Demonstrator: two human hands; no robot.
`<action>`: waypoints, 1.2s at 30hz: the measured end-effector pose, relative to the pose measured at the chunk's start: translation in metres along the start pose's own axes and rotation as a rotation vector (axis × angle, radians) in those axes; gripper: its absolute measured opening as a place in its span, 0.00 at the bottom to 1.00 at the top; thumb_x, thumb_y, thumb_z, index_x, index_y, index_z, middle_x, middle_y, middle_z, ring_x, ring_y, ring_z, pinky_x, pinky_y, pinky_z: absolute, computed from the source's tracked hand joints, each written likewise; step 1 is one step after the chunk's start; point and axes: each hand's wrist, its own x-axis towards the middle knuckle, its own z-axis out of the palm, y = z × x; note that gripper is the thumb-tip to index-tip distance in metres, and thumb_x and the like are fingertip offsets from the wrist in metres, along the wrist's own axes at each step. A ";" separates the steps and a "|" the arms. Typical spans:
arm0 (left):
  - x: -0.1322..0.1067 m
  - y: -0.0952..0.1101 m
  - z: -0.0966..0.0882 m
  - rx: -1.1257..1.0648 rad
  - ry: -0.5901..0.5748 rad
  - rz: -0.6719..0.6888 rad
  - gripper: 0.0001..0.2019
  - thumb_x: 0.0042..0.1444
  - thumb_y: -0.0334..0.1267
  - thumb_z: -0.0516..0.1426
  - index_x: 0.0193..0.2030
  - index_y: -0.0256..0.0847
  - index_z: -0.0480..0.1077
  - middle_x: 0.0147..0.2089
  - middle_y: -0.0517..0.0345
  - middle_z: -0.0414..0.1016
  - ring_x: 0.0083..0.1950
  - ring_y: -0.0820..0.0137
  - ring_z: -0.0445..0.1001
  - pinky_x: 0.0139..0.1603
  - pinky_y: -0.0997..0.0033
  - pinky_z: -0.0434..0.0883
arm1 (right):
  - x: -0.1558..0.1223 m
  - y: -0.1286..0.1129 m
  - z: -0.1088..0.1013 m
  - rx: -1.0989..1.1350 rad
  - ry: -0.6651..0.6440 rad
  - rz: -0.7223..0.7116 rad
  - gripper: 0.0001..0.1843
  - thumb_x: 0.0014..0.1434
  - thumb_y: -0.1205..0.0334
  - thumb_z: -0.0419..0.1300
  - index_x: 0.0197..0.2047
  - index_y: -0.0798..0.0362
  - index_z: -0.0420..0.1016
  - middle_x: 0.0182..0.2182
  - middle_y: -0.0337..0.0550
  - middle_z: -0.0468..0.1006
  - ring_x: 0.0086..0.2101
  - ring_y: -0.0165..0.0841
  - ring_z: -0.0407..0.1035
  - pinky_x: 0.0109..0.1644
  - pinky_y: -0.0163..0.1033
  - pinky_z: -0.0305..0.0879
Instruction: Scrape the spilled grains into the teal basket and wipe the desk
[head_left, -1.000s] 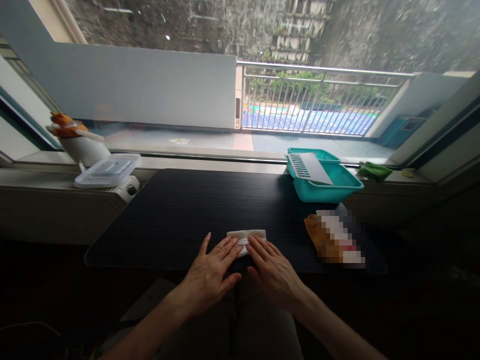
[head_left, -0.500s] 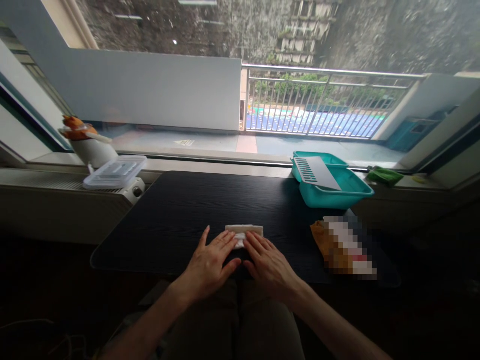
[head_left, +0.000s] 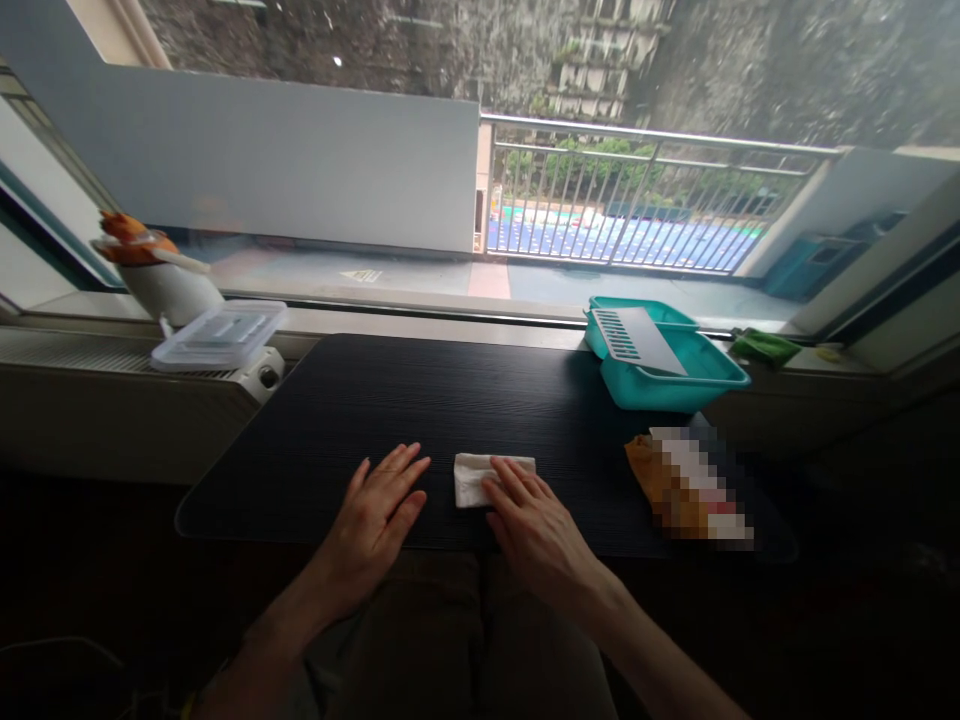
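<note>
A folded white tissue [head_left: 471,482] lies flat on the dark table [head_left: 405,390], close to its front edge. Fingers of my right hand [head_left: 529,512] rest stretched out over the tissue's right part and hide some of it. To the left of the tissue and apart from it, my left hand [head_left: 381,505] is spread open, palm down, with nothing in it. Whether its palm touches the tabletop I cannot tell.
At the back right stands a teal basket [head_left: 675,390] with a slotted white panel [head_left: 637,340] across it. An orange-brown packet [head_left: 649,480], partly blurred out, lies at the right. A clear plastic lid [head_left: 221,335] rests on the heater [head_left: 259,375] at left, near a white pot [head_left: 172,290].
My left hand has come off the tissue and moved to the left. More of the tissue shows now. My right hand stays on its right part. The view has shifted slightly.
</note>
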 end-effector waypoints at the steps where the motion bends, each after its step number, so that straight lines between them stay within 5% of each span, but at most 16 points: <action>1: -0.006 -0.010 -0.001 0.048 0.059 -0.026 0.22 0.66 0.47 0.41 0.63 0.46 0.60 0.68 0.52 0.58 0.70 0.61 0.52 0.67 0.43 0.48 | 0.003 -0.008 0.007 0.007 0.004 0.009 0.22 0.63 0.64 0.52 0.60 0.58 0.65 0.63 0.56 0.61 0.62 0.44 0.54 0.63 0.51 0.56; 6: -0.035 -0.057 -0.005 0.359 0.186 -0.160 0.23 0.64 0.46 0.42 0.60 0.39 0.65 0.65 0.43 0.63 0.68 0.49 0.56 0.61 0.33 0.53 | 0.007 -0.043 0.030 0.061 0.011 -0.012 0.25 0.63 0.58 0.53 0.63 0.52 0.62 0.66 0.51 0.55 0.65 0.44 0.47 0.65 0.53 0.53; 11: -0.065 -0.080 -0.008 0.464 0.136 -0.123 0.25 0.64 0.48 0.42 0.64 0.41 0.60 0.65 0.44 0.62 0.66 0.50 0.59 0.62 0.33 0.51 | -0.039 -0.010 0.016 -0.049 0.054 0.054 0.21 0.64 0.61 0.51 0.60 0.50 0.66 0.64 0.49 0.60 0.62 0.42 0.55 0.61 0.52 0.60; 14: -0.072 -0.081 -0.007 0.466 0.104 -0.099 0.28 0.64 0.51 0.41 0.67 0.40 0.55 0.67 0.45 0.58 0.66 0.50 0.59 0.63 0.34 0.51 | -0.049 -0.006 0.020 -0.136 0.116 0.140 0.25 0.64 0.60 0.52 0.63 0.54 0.62 0.64 0.53 0.58 0.63 0.46 0.53 0.60 0.56 0.59; 20: -0.073 -0.083 -0.008 0.481 0.099 -0.080 0.31 0.64 0.55 0.40 0.67 0.39 0.55 0.67 0.44 0.59 0.66 0.49 0.59 0.63 0.33 0.48 | -0.004 -0.065 0.044 0.027 0.040 -0.044 0.27 0.62 0.60 0.54 0.63 0.57 0.61 0.65 0.51 0.56 0.64 0.45 0.49 0.65 0.53 0.53; 29: -0.082 -0.093 -0.020 0.510 0.115 -0.092 0.31 0.63 0.56 0.40 0.67 0.40 0.53 0.67 0.43 0.59 0.66 0.49 0.59 0.64 0.34 0.45 | -0.027 -0.019 0.003 -0.052 0.064 -0.017 0.21 0.62 0.62 0.54 0.58 0.50 0.69 0.65 0.50 0.57 0.65 0.47 0.47 0.65 0.59 0.49; 36: -0.068 -0.064 -0.004 0.479 0.066 0.063 0.33 0.62 0.55 0.45 0.68 0.37 0.50 0.68 0.42 0.56 0.67 0.52 0.58 0.66 0.38 0.45 | -0.014 -0.044 0.031 0.006 -0.003 -0.036 0.26 0.63 0.63 0.52 0.64 0.57 0.61 0.65 0.49 0.57 0.64 0.43 0.50 0.66 0.55 0.52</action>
